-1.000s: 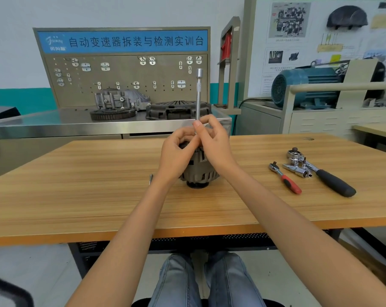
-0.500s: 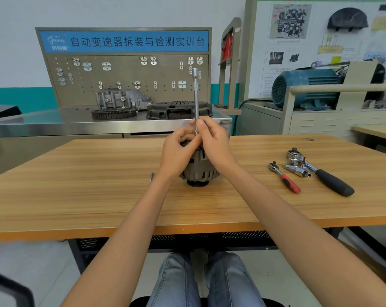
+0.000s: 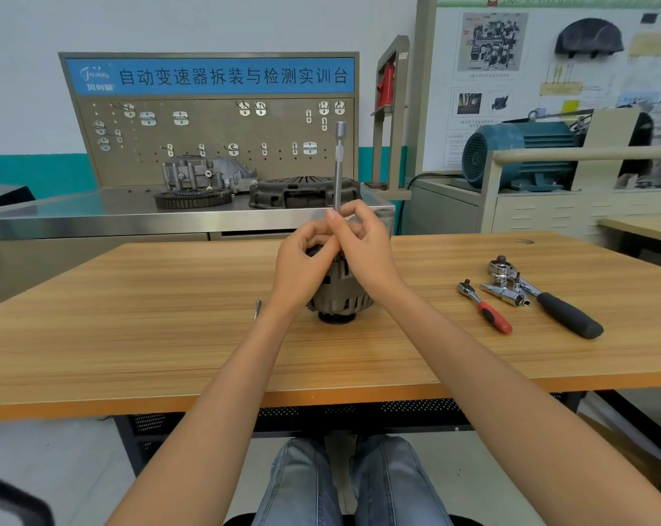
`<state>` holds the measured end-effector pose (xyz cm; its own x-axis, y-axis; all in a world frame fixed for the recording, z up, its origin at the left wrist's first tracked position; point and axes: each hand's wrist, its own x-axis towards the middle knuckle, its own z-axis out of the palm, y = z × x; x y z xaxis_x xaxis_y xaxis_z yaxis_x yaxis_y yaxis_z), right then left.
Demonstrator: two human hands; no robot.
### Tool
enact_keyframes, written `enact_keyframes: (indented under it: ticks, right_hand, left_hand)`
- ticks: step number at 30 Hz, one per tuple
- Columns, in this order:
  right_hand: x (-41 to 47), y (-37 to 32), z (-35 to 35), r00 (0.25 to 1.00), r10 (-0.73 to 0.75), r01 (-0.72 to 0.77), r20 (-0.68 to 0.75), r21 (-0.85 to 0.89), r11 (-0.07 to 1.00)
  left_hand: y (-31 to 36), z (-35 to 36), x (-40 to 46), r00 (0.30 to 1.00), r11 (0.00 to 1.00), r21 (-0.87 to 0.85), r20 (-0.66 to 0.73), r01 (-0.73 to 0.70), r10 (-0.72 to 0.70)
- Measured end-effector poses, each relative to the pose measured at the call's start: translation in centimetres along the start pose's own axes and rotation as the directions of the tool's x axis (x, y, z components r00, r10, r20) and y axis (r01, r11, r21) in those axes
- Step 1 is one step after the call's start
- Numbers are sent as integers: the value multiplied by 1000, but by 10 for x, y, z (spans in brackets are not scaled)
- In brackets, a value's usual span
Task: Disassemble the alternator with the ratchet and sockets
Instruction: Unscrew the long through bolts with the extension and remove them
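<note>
A grey alternator (image 3: 340,294) stands pulley-down in the middle of the wooden table (image 3: 131,336). A long chrome extension bar (image 3: 339,165) rises upright from its top. My right hand (image 3: 363,248) pinches the lower part of the bar between thumb and fingers. My left hand (image 3: 302,267) curls over the alternator's top left side, fingers beside the bar. The bar's lower end and the top of the alternator are hidden by both hands.
A small red-handled ratchet (image 3: 486,309), a large black-handled ratchet (image 3: 549,301) and loose sockets (image 3: 505,294) lie at the right of the table. A thin metal piece (image 3: 257,309) lies left of the alternator. A steel bench with gearbox parts (image 3: 207,180) stands behind.
The extension bar's top has tilted slightly left and back near upright while my right-hand fingers shifted on it. The alternator has stayed in place.
</note>
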<state>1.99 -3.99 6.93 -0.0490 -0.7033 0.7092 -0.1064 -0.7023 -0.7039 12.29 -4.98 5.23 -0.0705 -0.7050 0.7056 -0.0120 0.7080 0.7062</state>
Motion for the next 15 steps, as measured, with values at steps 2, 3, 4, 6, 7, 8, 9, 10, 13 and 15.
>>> enact_keyframes:
  ticks: [2,3,4,6,7,8,9,10,13,15]
  right_hand:
    - [1,1,-1,1000,-10,11,7,-10,1000]
    - [1,1,-1,1000,-10,10,12,-11,1000]
    - [1,1,-2,1000,-6,6,17,-15,1000]
    - [2,1,-2,1000,6,-6,19,-26,1000]
    - [2,1,-2,1000,10,-9,18,-32,999]
    - [3,1,-2,1000,8,-7,16,-42,999]
    - [3,1,-2,1000,4,-3,13,-53,999]
    - [3,1,-2,1000,1,0,10,-62,998]
    - [3,0,-1,1000,8,-7,6,-71,997]
    - [2,0,-1,1000,15,-15,3,-65,998]
  left_hand:
    - [0,0,0,1000,1000,-6,0,1,-1]
    - [-1,0,1,1000,1000,-6,0,-1,1]
    - [-1,0,1,1000,1000,-5,0,-4,4]
    - [-2,0,1,1000,1000,-2,4,-10,10]
    - [-3,0,1,1000,1000,0,6,-11,11]
    - [-3,-1,1,1000,1000,1,9,-12,12]
    - [-3,-1,1,1000,1000,2,13,-15,15]
    - [-3,-1,1,1000,1000,3,17,-19,19]
    - [-1,-2,2,999,1000,5,31,-28,28]
    - [0,-2,1,999,999,7,34,-34,34]
